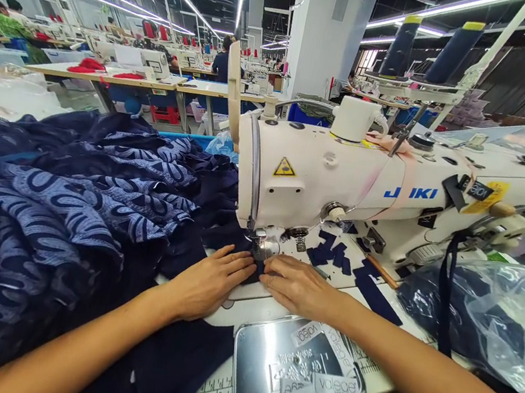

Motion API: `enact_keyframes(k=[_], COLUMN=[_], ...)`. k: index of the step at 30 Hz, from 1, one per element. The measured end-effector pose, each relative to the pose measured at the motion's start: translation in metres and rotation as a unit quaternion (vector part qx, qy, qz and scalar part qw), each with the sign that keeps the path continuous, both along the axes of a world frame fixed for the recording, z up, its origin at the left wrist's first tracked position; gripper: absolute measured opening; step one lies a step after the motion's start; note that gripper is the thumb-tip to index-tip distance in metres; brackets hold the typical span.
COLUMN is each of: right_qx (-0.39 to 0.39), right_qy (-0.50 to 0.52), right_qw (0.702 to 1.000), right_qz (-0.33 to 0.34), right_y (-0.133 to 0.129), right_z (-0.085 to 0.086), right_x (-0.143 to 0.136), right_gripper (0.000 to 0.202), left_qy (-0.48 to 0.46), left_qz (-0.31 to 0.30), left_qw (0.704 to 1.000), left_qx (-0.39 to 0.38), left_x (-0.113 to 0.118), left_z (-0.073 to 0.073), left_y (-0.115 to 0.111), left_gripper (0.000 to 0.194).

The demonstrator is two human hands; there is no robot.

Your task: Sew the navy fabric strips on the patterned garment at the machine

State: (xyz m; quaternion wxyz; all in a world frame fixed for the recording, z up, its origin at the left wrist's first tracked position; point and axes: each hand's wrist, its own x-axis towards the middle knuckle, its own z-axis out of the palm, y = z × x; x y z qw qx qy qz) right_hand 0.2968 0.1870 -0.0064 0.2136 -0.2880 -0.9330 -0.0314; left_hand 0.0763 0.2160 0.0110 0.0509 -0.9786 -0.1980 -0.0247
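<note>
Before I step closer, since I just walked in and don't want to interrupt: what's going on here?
Someone is at a sewing machine. Their left hand lies on dark cloth beside the metal foot; their right hand is close by, its grip unclear. Patterned cloth is heaped to the left, and a shiny tin sits in front.

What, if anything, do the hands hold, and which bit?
The left hand lies on dark cloth at the sewing machine, right hand close by. Whether either grips the cloth can't be told.
</note>
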Motion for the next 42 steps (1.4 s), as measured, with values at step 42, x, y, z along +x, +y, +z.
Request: enact_keyframes(k=[42], right_qx=[0.024], right_qy=[0.004], right_qw=[0.999], right_qz=[-0.044], right_y=[0.017], right_z=[-0.006], right_x=[-0.006], right_gripper=[0.023], left_qy=[0.035], left_qz=[0.040], left_qw=[0.995], left_qx=[0.087], left_x=[-0.001], left_z=[0.004], left_y=[0.034], left_gripper=[0.044])
